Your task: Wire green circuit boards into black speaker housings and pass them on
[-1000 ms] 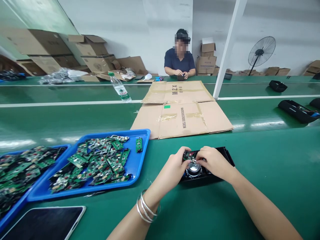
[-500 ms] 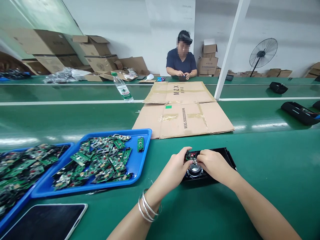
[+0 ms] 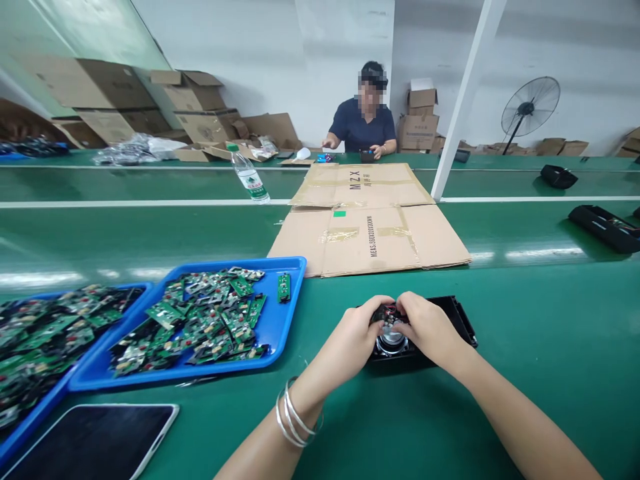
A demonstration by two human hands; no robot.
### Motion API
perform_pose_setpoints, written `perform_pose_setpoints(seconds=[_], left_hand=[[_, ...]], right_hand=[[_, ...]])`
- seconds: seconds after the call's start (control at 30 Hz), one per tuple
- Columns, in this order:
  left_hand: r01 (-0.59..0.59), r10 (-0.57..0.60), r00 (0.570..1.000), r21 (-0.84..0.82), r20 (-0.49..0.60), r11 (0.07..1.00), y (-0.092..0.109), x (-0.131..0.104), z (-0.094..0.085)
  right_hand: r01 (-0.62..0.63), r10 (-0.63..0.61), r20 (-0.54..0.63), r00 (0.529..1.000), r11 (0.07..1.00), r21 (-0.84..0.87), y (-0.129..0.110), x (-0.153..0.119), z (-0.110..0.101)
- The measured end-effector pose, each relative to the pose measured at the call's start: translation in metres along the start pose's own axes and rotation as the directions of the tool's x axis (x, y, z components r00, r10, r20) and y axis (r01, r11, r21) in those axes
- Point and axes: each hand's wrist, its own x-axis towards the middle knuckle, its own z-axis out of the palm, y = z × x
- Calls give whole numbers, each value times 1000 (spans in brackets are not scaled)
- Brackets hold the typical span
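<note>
A black speaker housing (image 3: 456, 319) lies on the green table, with a round silver speaker (image 3: 391, 343) set in its left part. My left hand (image 3: 361, 328), with bangles at the wrist, pinches the left side of a small circuit board (image 3: 389, 315) with red wires above the speaker. From the right, my right hand (image 3: 429, 332) closes its fingers on the same board. Fingers cover most of the board, so its exact seating cannot be made out.
Blue trays (image 3: 287, 333) of green circuit boards stand at the left, behind a tablet (image 3: 95, 440). Flattened cardboard (image 3: 370, 240) lies ahead, a water bottle (image 3: 250, 177) beside it. Across the table sits a person (image 3: 365, 127). Black housings (image 3: 605, 228) lie at the right.
My right hand's fingers have shifted up and left along the board, which now sits lower and more hidden. The person opposite has moved one hand away from their dark part.
</note>
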Motion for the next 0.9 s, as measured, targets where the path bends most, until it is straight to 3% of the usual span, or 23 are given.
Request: perform_pose_setpoints(seconds=[0.07,0.17,0.43,0.7,0.8,0.9], left_hand=[[-16,16,1000,-8,17,1000,0,0,-2],[-17,17,1000,-6,6,1000,1,0,-1],[22,-22,1000,86,-3,996,2,-2,5],[49,-48,999,63,-12,997,0,0,5],[57,-57,998,-29,9,998,-3,-1,3],[110,-98,990,-128,103,986,-7,-1,-4]], right_hand=[[5,-6,5,1000,992,122,4,2,0],[37,-57,101,993,981,190,8,5,-2],[64,-72,97,993,995,75,4,2,-1],[83,-82,43,996,996,-27,0,4,7],[22,-34,146,989,996,82,3,4,-2],[-69,16,221,975,970,235,13,2,-19]])
